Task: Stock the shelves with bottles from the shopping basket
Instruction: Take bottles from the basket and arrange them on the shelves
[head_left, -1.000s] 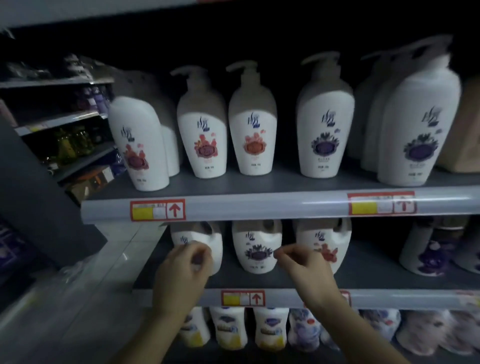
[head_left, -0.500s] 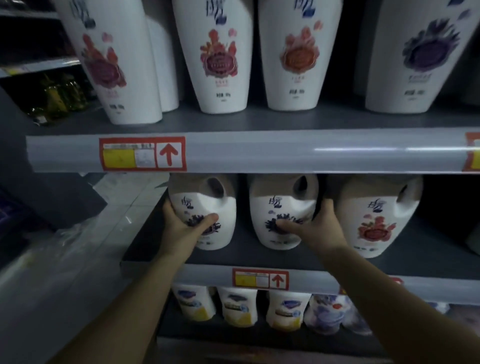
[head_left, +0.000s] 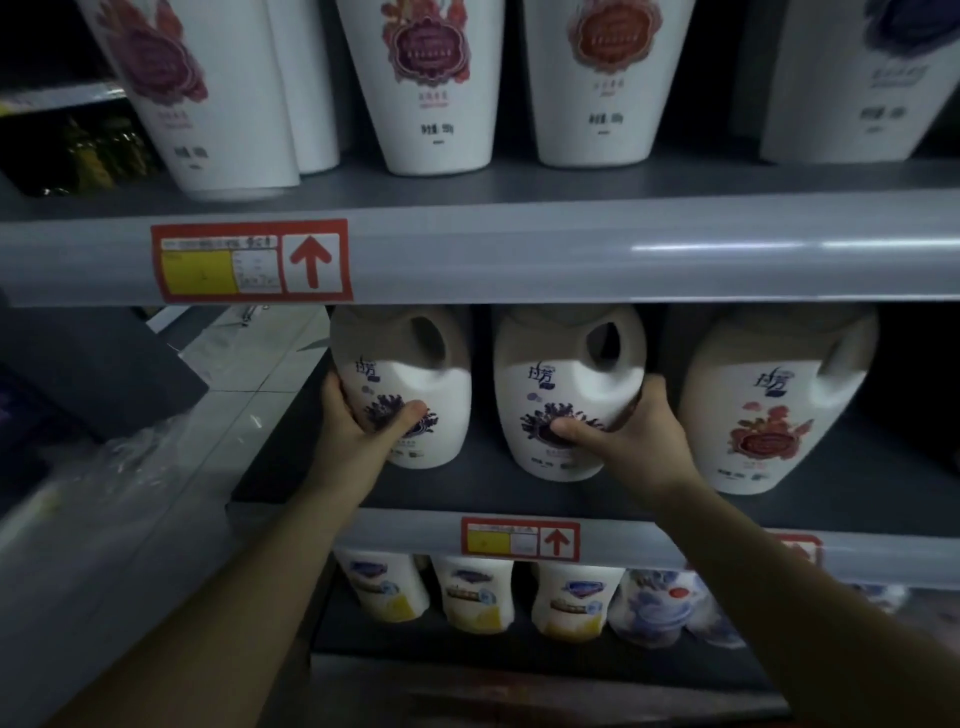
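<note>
Three white handled jugs stand on the middle shelf (head_left: 857, 499). My left hand (head_left: 358, 426) wraps the left side of the leftmost jug (head_left: 415, 384), which bears a purple flower, with the thumb on its label. My right hand (head_left: 634, 436) grips the right side of the middle purple-flower jug (head_left: 561, 384), thumb pressed on the flower. A third jug (head_left: 774, 405) with a red flower stands untouched to the right. The shopping basket is not in view.
Tall white pump bottles (head_left: 436, 104) line the upper shelf (head_left: 571, 249), whose front rail overhangs the jugs. Smaller bottles (head_left: 472, 592) fill the lower shelf. The shelf's left end opens onto a pale tiled floor (head_left: 156, 493) with a dark unit beside it.
The view has closed in on the middle shelf. Both hands went from hovering in front of the jugs to gripping them, and now hold them slightly more firmly than half a second ago.
</note>
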